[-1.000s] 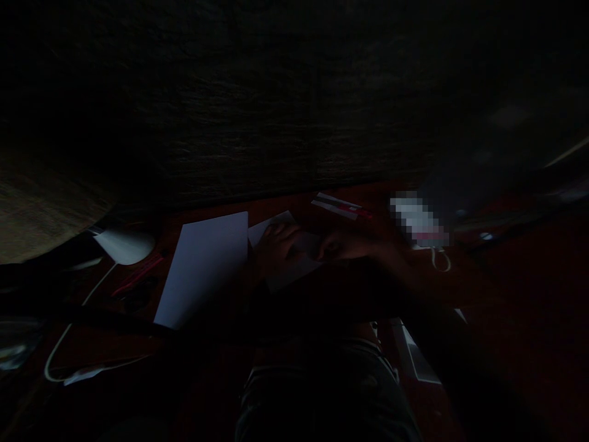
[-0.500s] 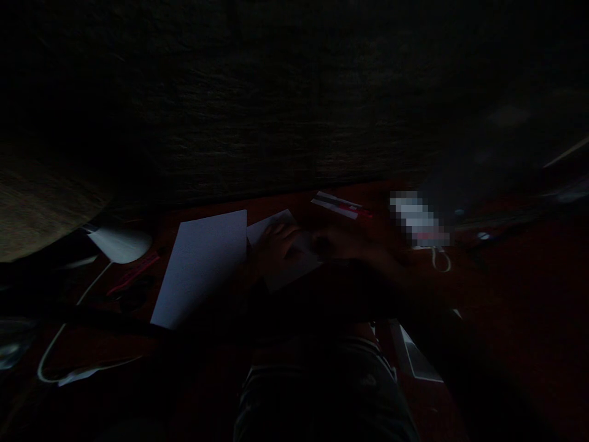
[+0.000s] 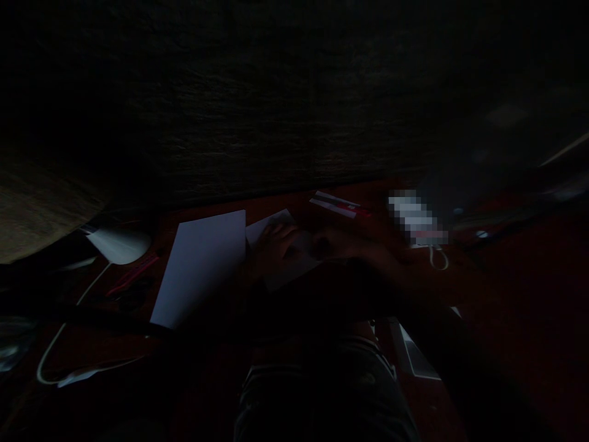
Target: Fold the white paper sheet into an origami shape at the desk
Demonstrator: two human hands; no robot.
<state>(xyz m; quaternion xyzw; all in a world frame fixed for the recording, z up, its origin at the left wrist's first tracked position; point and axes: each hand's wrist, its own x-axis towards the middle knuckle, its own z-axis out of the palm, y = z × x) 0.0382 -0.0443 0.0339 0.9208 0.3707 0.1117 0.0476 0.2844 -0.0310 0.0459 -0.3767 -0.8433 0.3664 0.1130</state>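
The scene is very dark. My left hand (image 3: 275, 245) lies with fingers spread flat on a small white sheet of paper (image 3: 285, 258) on a dark red table (image 3: 506, 270). My right hand (image 3: 338, 244) rests on the same sheet's right part; its fingers look curled, but the dimness hides whether they hold anything. A larger white sheet (image 3: 200, 264) lies just left of my left hand.
A white lamp-like object (image 3: 119, 244) with a white cable (image 3: 64, 344) sits at the left, beside red pens (image 3: 133, 275). A white and red card (image 3: 338, 205) lies behind my hands. A white cord loop (image 3: 437, 258) is at right. Another white piece (image 3: 416, 359) lies near the front edge.
My right hand has shifted slightly left and back on the small sheet. The left hand has stayed pressed on the paper.
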